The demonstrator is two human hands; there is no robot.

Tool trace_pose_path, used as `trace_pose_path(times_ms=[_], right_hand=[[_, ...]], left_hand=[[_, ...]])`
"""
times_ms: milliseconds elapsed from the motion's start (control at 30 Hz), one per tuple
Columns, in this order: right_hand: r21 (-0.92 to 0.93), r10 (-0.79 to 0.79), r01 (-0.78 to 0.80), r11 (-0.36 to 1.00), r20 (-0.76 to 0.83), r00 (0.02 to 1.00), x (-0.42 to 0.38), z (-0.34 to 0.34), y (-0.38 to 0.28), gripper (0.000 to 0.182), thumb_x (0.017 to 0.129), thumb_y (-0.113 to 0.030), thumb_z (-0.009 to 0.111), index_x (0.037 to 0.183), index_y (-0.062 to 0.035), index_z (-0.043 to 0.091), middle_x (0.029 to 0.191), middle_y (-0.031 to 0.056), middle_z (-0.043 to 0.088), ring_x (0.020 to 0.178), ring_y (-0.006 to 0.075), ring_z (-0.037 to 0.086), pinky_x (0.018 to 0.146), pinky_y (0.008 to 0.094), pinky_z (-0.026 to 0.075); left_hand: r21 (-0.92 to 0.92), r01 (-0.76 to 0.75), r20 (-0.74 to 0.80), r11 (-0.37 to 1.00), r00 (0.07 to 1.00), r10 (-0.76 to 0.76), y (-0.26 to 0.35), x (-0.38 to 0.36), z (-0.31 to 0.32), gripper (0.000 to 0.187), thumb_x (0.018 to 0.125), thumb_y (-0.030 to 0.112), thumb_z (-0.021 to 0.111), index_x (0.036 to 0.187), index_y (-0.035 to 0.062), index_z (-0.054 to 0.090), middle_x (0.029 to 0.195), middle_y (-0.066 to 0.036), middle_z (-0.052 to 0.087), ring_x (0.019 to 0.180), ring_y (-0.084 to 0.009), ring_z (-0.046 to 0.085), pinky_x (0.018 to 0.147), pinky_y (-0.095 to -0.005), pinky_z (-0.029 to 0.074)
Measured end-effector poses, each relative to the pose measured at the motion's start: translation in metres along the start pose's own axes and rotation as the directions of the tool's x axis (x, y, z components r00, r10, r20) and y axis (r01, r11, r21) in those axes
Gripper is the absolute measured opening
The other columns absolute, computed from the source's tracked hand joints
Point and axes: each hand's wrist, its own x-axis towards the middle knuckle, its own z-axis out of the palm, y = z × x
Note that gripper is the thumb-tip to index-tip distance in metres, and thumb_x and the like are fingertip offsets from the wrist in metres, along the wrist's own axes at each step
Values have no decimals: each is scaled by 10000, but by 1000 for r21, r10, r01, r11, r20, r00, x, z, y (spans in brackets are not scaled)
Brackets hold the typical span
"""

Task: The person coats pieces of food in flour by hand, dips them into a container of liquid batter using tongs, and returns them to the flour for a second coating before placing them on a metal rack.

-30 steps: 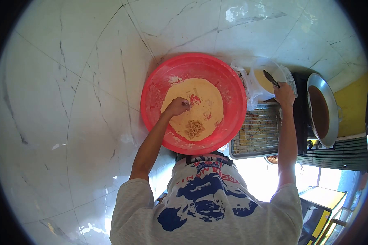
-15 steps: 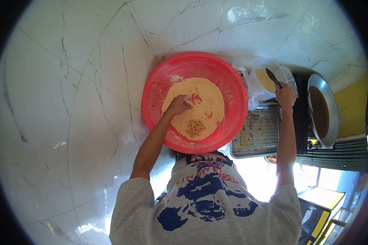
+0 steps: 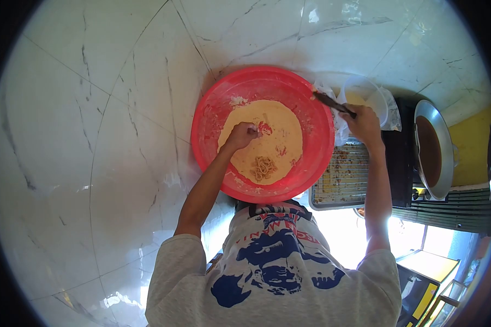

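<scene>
A wide red basin [image 3: 207, 117] holds pale yellow flour [image 3: 278, 117], with a small heap of coated strips [image 3: 263, 169] near its front edge. My left hand [image 3: 242, 135] hovers over the flour with its fingers curled together; what they hold, if anything, is hidden. My right hand [image 3: 364, 125] grips dark tongs [image 3: 334, 102], whose tips reach over the basin's right rim. Something small and pale seems to be at the tips, too small to name. Behind that hand stands a translucent tub [image 3: 381, 98] of pale liquid.
Right of the basin lies a metal tray with a wire rack [image 3: 341, 177], scattered with crumbs. A large metal pan [image 3: 447, 125] of brown liquid sits on a black stove [image 3: 401, 158] farther right. Plastic bags [image 3: 341, 131] bunch around the tub.
My right hand has swung the tongs left, from over the tub to the basin's right rim. My left hand has barely moved, its fingers more curled.
</scene>
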Motion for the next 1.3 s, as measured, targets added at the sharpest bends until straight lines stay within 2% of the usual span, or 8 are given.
trace_pose_path(times_ms=[233, 400, 533, 733, 933, 1067, 1267, 1300], right_hand=[[-98, -194, 278, 956, 501, 844, -32, 70, -62, 241, 795, -316, 662, 992, -193, 724, 846, 111, 692, 841, 310, 674, 752, 436, 535], [-88, -265, 379, 921, 570, 777, -55, 121, -79, 250, 763, -335, 713, 955, -175, 725, 824, 121, 687, 801, 323, 674, 717, 441, 531], [-92, -216, 347, 933, 626, 749, -52, 105, -84, 290, 745, -288, 724, 986, -130, 704, 886, 115, 698, 851, 304, 681, 742, 422, 539], [-85, -238, 295, 952, 400, 885, -35, 97, -59, 241, 753, -300, 735, 948, -158, 718, 786, 116, 684, 797, 320, 667, 707, 454, 521], [-9, -212, 225, 974, 298, 931, -35, 97, -59, 279, 759, -281, 728, 1017, -175, 717, 811, 106, 694, 793, 319, 666, 714, 444, 525], [13, -252, 258, 966, 273, 928, -36, 103, -60, 287, 761, -289, 726, 1023, -173, 715, 808, 105, 693, 787, 317, 665, 706, 442, 526], [-20, -232, 252, 968, 328, 916, -31, 104, -62, 259, 747, -291, 722, 984, -184, 729, 790, 111, 683, 781, 313, 663, 706, 449, 525], [-32, -253, 283, 958, 368, 895, -31, 104, -58, 250, 745, -286, 720, 976, -189, 732, 787, 114, 681, 780, 314, 663, 706, 450, 525]], left_hand=[[-106, -44, -4, 993, 999, 44, 0, 3, 3, 167, 810, 125, 714, 930, 17, 671, 862, -69, 697, 829, -153, 659, 768, -289, 513], [-138, -47, 38, 989, 998, 53, 1, 5, 3, 174, 807, 124, 717, 937, 17, 672, 854, -68, 696, 825, -154, 658, 763, -289, 513], [-79, -61, 54, 995, 996, 65, 7, 1, 0, 143, 832, 69, 677, 948, -12, 654, 879, -69, 695, 843, -142, 654, 762, -276, 506], [-43, -55, 71, 998, 996, 58, 9, 0, -2, 139, 841, 58, 680, 949, -24, 648, 887, -65, 691, 840, -135, 650, 777, -273, 506], [-62, -65, 86, 996, 994, 70, 9, 0, 0, 114, 838, 57, 682, 925, -12, 656, 880, -60, 686, 839, -133, 648, 776, -276, 509], [-193, -63, 84, 979, 993, 80, 11, 2, 1, 161, 794, 93, 713, 923, 2, 683, 865, -81, 695, 828, -156, 662, 766, -285, 514], [-239, -89, 72, 967, 991, 109, 16, 2, -1, 185, 825, 82, 674, 992, 2, 673, 896, -96, 702, 859, -169, 673, 782, -296, 518], [-146, -100, 23, 984, 994, 105, 15, 3, 0, 186, 835, 85, 652, 1005, 13, 675, 905, -103, 703, 863, -184, 677, 783, -310, 521]])
